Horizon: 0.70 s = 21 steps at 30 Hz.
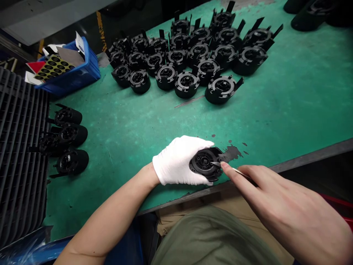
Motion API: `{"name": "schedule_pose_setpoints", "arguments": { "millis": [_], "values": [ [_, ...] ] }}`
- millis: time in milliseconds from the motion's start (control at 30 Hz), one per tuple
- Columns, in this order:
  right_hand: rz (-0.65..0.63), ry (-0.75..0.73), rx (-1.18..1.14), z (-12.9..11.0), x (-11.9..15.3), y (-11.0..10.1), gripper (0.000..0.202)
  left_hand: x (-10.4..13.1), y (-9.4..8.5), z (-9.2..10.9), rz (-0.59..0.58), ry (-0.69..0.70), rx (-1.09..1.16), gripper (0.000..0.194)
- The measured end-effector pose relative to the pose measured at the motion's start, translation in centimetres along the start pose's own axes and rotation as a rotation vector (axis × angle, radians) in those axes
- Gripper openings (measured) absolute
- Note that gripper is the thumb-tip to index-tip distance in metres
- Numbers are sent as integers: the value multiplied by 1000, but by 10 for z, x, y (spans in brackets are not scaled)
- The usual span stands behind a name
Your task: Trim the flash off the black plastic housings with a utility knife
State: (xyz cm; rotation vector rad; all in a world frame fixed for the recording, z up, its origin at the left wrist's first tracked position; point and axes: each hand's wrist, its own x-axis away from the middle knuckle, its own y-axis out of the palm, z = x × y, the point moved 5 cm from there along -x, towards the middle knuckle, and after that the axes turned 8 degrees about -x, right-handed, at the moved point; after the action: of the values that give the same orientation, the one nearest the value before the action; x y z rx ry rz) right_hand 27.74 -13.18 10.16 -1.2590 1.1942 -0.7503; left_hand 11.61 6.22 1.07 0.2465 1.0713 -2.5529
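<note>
Near the front edge of the green bench (132, 121), our left hand (176, 162), in a white glove (165, 167), grips a round black part (204, 161), wrapping its left side from far rim to near. The part has its face turned up towards us: dull black with a few soft glints, it shows rings set one within another, thin ribs running out from a small hub, and a dark curved edge standing out at its upper right. We cannot tell whether its underside touches the bench. Our bare right hand (286, 200) is closed around a slim tool (216, 163), its pointed tip at the right of the face; whether it touches, we cannot tell. Just beside the part is a dark patch (234, 152). Farther back stand rows of similar parts (187, 82), and to our left lie a smaller group (77, 134), a grey rack (23, 147) and a blue bin (91, 64) of sheets (55, 68)
</note>
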Motion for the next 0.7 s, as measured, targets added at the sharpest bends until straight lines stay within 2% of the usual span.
{"name": "schedule_pose_setpoints", "arguments": {
  "millis": [200,333,500,567,633,700],
  "values": [
    [-6,-35,8,2,-4,-2,67,0,0,0,2,21,-5,91],
    [-24,-54,-31,7,0,1,72,-2,1,-1,-38,-23,2,91],
    [-28,18,-183,34,24,15,94,-4,3,-3,-87,-79,42,96],
    [-71,53,-231,46,31,19,102,-5,3,-4,-92,-97,53,99],
    [-113,52,-245,53,31,19,102,-5,1,-3,-91,-119,58,102],
    [-134,12,-234,53,24,16,93,-7,-1,-1,-114,-138,58,96]
  ]
}}
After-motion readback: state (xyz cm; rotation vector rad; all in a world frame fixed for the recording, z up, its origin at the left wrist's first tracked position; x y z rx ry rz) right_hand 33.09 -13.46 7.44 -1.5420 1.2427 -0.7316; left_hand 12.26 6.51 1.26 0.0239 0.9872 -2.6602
